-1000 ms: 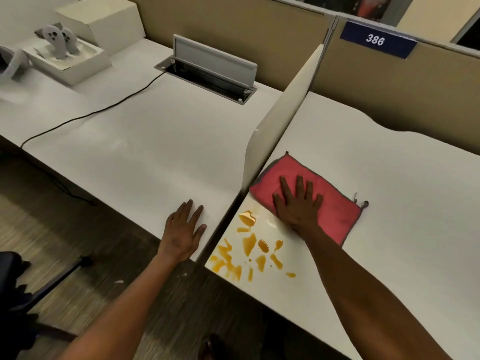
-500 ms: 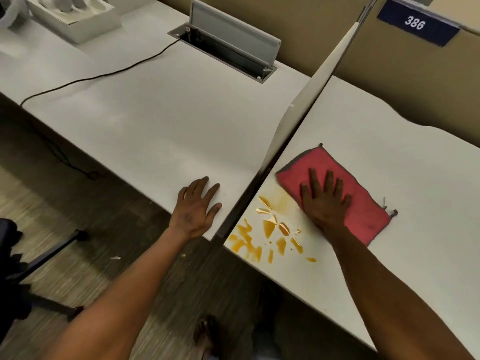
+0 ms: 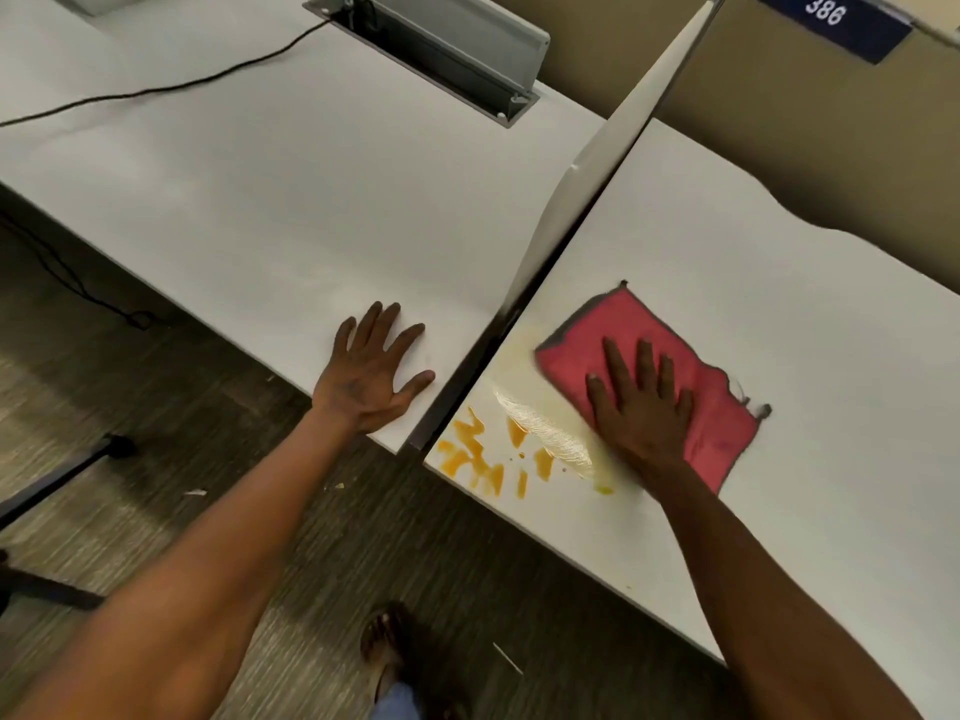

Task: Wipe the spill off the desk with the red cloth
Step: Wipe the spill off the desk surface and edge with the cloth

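Right hand (image 3: 641, 407) lies flat, fingers spread, palm pressed down on the red cloth (image 3: 649, 376); nothing pinched. The cloth sits on the right desk (image 3: 779, 314), just right of the divider panel (image 3: 587, 189), long axis running from far-left to near-right. The spill (image 3: 480, 457), orange blots, lies near the front edge of the same desk, close to its left corner by the divider foot. Key relation: the spill lies to the near-left of the right hand, that is toward the person and toward the divider, and the nearest blots sit just beside the heel of the palm, apart from the cloth edge. A pale wet smear (image 3: 545, 423) runs between the cloth and the blots. Left hand (image 3: 371, 371) rests open and flat, fingers splayed, on the neighbouring desk (image 3: 260, 200) across the divider; it touches neither cloth nor spill and looks to serve as a brace. Judgement: the right hand is the working one, and the next stroke calls for drawing the cloth back and leftward over the blots, stopping short of the desk edge so liquid is not pushed onto the floor (image 3: 156, 433).
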Demonstrator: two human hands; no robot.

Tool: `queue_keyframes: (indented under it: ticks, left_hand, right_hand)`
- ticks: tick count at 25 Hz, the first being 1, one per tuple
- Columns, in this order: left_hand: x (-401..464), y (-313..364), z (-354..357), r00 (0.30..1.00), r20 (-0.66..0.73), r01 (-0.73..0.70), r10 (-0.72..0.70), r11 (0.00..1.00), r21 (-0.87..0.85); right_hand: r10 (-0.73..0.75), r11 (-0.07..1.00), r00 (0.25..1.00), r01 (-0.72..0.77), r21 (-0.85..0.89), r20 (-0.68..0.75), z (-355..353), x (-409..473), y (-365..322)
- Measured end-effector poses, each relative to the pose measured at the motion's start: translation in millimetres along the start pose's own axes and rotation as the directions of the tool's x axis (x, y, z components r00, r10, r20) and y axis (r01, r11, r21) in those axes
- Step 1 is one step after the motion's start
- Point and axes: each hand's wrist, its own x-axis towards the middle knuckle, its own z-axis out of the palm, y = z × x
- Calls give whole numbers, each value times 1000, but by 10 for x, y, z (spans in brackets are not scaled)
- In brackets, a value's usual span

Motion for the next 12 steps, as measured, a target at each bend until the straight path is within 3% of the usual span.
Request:
queue_keyframes:
  ticks: [3,5,8,10,12]
  left_hand:
    - [9,-2,34,1000,-32,0,0,1000,-4]
    - [17,-43,32,999,-52,-10,10,1000,-5]
    - [-5,-62,45,998,-49,-33,33,999,16]
    - [-13,-60,51,998,-45,-31,32,999,29]
    - [6,-48,51,998,-60,-20,22,999,36]
  right_hand:
    - [76,996,997,-76,45,-15,78,201,-362]
    - [-71,997,997,72,20,-7,158,3,-491]
    - [-271,962,963,271,-36,8,187,-518,-115]
    - [-219,975,976,219,-39,7,110,-615,245]
    - [-69,998,998,69,-15,-4,49,-480,349]
